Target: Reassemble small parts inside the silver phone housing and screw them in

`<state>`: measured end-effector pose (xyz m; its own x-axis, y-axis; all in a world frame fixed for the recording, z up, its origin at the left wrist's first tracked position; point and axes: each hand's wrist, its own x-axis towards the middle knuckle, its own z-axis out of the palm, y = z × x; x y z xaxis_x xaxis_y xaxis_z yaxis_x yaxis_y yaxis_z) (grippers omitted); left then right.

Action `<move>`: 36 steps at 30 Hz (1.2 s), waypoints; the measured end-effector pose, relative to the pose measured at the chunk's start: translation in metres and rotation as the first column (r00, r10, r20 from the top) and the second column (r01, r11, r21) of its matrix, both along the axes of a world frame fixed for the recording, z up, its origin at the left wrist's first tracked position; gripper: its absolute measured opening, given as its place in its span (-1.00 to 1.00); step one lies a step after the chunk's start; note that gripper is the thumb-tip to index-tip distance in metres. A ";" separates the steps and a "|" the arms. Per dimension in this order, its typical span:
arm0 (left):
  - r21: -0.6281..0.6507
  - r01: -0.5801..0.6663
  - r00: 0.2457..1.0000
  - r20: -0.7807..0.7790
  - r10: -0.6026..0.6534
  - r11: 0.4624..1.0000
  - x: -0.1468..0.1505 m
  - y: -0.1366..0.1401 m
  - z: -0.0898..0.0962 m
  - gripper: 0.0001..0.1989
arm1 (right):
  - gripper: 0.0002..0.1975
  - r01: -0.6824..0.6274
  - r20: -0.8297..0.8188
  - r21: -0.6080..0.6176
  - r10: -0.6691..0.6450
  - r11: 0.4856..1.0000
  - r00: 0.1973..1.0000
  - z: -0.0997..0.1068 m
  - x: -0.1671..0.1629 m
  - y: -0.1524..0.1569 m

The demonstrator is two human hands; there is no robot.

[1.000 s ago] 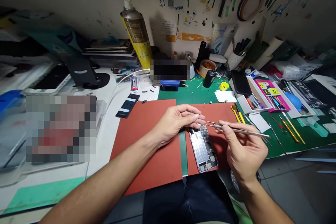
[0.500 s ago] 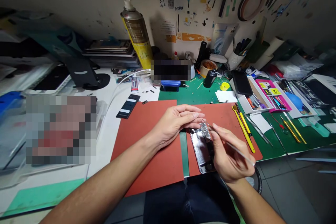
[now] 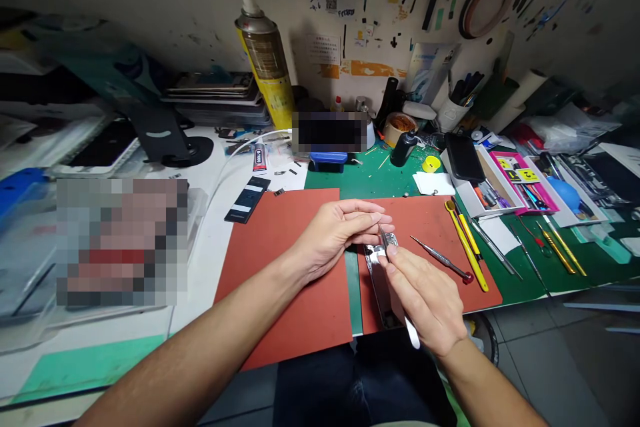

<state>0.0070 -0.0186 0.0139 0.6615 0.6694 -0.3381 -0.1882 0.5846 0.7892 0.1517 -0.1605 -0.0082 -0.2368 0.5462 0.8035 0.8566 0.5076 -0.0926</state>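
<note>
My left hand (image 3: pixel 343 230) is held over the top of an opened phone (image 3: pixel 376 280), thumb and index finger pinched together. Whatever may be between those fingertips is too small to make out. In my right hand (image 3: pixel 425 297) is a pair of tweezers (image 3: pixel 411 332), its pale rear end sticking out below the palm. The tweezer tips point up to the left fingertips. The phone lies on the right red-brown mat (image 3: pixel 425 217), its lower part largely covered by my right hand. A thin screwdriver with a red cap (image 3: pixel 443 259) rests on the mat right of that hand.
A yellow-handled brush (image 3: pixel 465 243) and several slim tools lie to the right. Boxes of tools (image 3: pixel 493 190) stand behind them. A spray can (image 3: pixel 267 60), a glue tube (image 3: pixel 259 159) and a dark phone-shaped panel (image 3: pixel 247 199) are toward the back left.
My right hand has turned, swinging the tool's rear end from right to downward and its tips closer to the left fingertips. The screwdriver now shows on the mat. My left hand stays in place.
</note>
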 end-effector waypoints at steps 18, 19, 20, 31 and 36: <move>-0.013 0.037 0.999 0.017 -0.037 0.999 -0.001 0.000 0.002 -0.83 | -0.60 0.009 -0.003 0.024 -0.009 1.000 1.000 -0.004 0.001 -0.003; -0.005 0.050 0.999 0.016 -0.050 0.999 -0.001 0.001 0.001 -0.83 | -0.58 0.008 -0.029 0.028 -0.007 1.000 1.000 -0.005 0.001 -0.003; 0.005 0.065 0.998 0.015 -0.065 0.998 -0.001 0.001 0.000 -0.82 | -0.57 0.005 -0.059 0.039 -0.003 0.999 0.998 -0.007 0.000 -0.003; 0.010 0.105 0.994 0.030 -0.105 0.994 -0.003 0.001 -0.004 -0.80 | -0.50 0.080 -0.215 0.135 -0.049 0.988 0.975 -0.017 -0.002 -0.005; -0.023 0.082 0.997 -0.009 -0.082 0.996 -0.002 -0.001 -0.001 -0.80 | -0.59 0.036 -0.132 0.071 -0.026 0.997 0.991 -0.021 0.001 -0.010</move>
